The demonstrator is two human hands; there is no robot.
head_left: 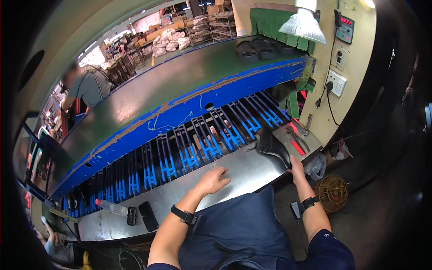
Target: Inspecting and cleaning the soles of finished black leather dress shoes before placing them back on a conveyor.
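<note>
A black ankle-high shoe (271,145) is at the right end of the metal ledge (240,168), its toe pointing toward me. My right hand (295,170) grips the shoe at its toe; some of the fingers are hidden under it. Over the middle of the ledge is my left hand (214,181), with nothing in it and its fingers loosely bent and apart. Just beyond the shoe lies a pair of pliers with red handles (297,147).
Blue-tipped metal racks (211,146) line the ledge's far side below a green conveyor belt (180,85) bearing several dark soles (258,48). A phone (148,216) and clear bottle (112,207) lie at left. A lamp (302,27) hangs above. A person (87,87) stands beyond.
</note>
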